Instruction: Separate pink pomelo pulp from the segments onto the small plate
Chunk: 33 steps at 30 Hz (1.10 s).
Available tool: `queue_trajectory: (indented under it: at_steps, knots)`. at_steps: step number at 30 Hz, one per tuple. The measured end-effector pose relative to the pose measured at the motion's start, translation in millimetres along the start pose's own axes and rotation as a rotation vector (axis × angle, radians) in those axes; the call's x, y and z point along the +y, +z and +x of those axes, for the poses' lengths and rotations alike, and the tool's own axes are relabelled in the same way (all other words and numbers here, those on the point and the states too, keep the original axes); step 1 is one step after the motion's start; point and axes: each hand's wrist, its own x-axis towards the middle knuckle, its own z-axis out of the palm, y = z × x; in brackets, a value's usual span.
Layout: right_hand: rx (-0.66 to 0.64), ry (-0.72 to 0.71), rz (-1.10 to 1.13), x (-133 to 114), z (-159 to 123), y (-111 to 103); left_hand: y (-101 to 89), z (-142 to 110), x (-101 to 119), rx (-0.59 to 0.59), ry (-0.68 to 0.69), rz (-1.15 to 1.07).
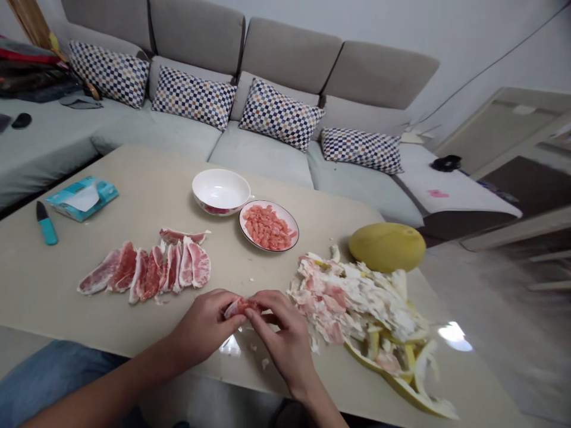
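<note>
Between my hands, just above the table's near edge, is a pink pomelo segment, partly hidden by the fingers. My left hand is closed on its left end, thumb and fingers pinching it. From the other side my right hand pinches the segment's right end. Left of my hands, several pomelo segments lie in a row, with one across behind them. Peeled pink pulp fills a small dark-rimmed plate beyond my hands. To the right is a heap of white and pink membrane with thick yellow rind.
A whole yellow pomelo rests at the table's right side. Behind the plate stands a white bowl. A teal-handled knife and a tissue pack lie at the left. A cushioned sofa runs along the far side.
</note>
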Motion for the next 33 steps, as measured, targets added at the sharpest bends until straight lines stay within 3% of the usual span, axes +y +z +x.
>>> queue_trajectory:
  at_steps: [6,10,14,17,22,29,33]
  knots:
    - [0.072,0.078,0.056,-1.2,3.5,0.6,4.3,1.7,-2.8,-0.035,-0.078,-0.237]
    - [0.091,0.256,0.267,10.6,9.1,-3.4,2.7,3.9,-0.1,-0.093,-0.156,-0.480]
    - [0.038,0.495,0.573,20.7,23.0,-9.8,-0.1,5.4,-0.9,-0.108,-0.235,-0.595]
    - [-0.049,0.573,0.677,19.8,35.0,-11.9,-2.0,7.3,-3.8,-0.099,-0.219,-0.623]
    - [-0.201,0.550,0.693,14.5,45.5,-10.8,-6.8,11.8,-5.1,-0.054,-0.099,-0.510]
    - [-0.367,0.410,0.545,16.1,49.8,-6.3,-12.0,12.2,-1.6,0.112,-0.063,-0.132]
    - [-0.394,0.409,0.537,15.3,52.2,-1.2,-13.4,11.9,-0.4,0.121,-0.044,-0.070]
